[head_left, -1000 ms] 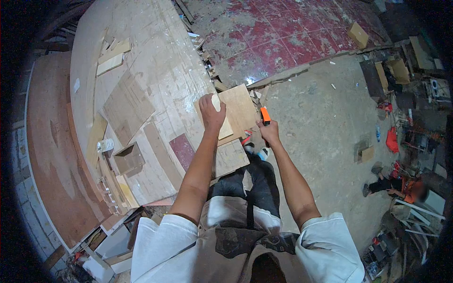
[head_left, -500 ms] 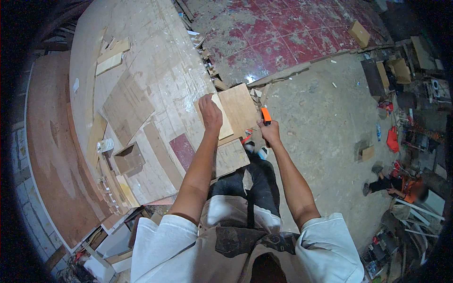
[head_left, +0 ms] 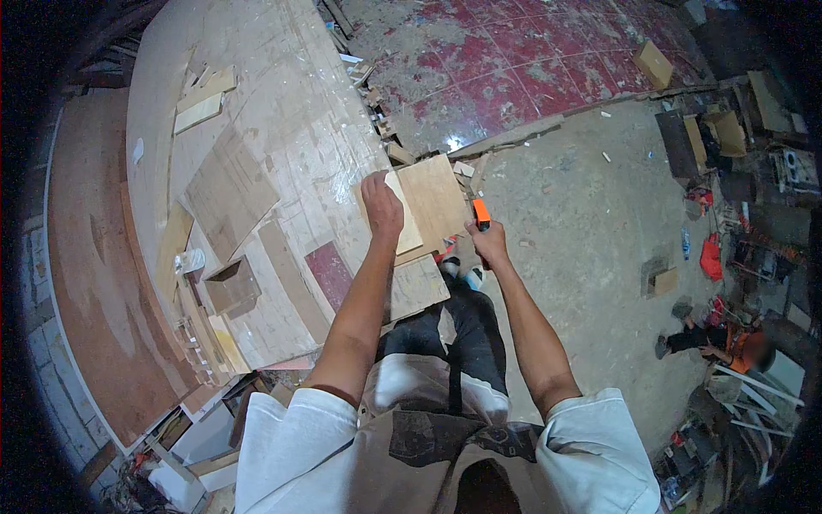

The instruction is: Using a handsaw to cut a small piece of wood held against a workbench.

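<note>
My left hand (head_left: pixel 384 207) presses down on a narrow pale wooden strip (head_left: pixel 410 230), its fingers bent over the strip's far left part. The strip lies on a square plywood board (head_left: pixel 435 193), which reaches over the right edge of the workbench (head_left: pixel 282 94). Beside the board's right edge, my right hand (head_left: pixel 490 245) is closed around an orange-and-black handled tool (head_left: pixel 481 211). The tool's working end is too small to make out. Nearer to my legs, another light board (head_left: pixel 419 289) lies at the bench corner.
On the bench lie an open wooden box (head_left: pixel 233 287), a reddish panel (head_left: pixel 329 272), a clear cup (head_left: pixel 190 260) and several offcuts (head_left: pixel 199 113). A long brown sheet (head_left: pixel 94 257) stands at far left. A person (head_left: pixel 728 347) sits at far right among clutter.
My right hand and the tool have shifted very slightly. My left hand stays in place on the strip.
</note>
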A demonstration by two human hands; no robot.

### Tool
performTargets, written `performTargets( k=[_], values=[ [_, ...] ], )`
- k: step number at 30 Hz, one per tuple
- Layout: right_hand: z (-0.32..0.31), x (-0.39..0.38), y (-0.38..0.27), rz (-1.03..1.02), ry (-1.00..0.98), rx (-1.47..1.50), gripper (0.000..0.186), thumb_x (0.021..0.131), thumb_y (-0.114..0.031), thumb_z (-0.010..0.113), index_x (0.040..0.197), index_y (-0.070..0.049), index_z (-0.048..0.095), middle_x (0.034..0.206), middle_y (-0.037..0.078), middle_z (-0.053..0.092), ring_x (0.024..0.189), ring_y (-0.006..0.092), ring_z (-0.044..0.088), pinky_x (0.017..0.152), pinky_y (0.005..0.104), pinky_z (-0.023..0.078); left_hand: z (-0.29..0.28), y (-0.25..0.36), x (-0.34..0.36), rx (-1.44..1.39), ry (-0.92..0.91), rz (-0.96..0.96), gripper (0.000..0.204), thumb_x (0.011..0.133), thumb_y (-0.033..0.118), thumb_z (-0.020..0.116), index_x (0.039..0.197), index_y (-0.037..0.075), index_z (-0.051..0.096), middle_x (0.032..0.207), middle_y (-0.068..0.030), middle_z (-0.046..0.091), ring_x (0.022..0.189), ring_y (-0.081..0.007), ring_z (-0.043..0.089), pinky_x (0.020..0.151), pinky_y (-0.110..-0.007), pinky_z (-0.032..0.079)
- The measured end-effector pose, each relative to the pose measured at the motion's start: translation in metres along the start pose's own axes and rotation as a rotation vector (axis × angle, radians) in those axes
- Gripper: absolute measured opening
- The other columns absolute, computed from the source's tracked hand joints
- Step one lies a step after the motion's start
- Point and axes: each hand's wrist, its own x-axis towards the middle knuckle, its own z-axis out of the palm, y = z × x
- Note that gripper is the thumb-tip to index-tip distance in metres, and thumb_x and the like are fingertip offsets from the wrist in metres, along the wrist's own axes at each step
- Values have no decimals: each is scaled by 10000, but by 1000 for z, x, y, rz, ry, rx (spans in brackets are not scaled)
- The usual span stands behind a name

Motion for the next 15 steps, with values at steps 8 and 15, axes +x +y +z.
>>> performTargets(
  k=[8,15],
  values=[
    [-24,-18,-11,-252,127,25,264,858,-153,695,1032,-20,547,674,9,528,537,99,493,481,297,411,4,7,0,66,-1,-12,340,849,-19,448,1176,-21,541,1147,-225,532,1171,-394,461,1050,-479,354],
    [-76,-136,-117,-495,32,134,233,866,-89,677,1044,-7,551,701,15,519,612,114,505,581,260,424,1,4,2,76,96,42,305,862,-5,468,1154,-20,557,1132,-228,540,1139,-387,484,1011,-472,382]
  ],
)
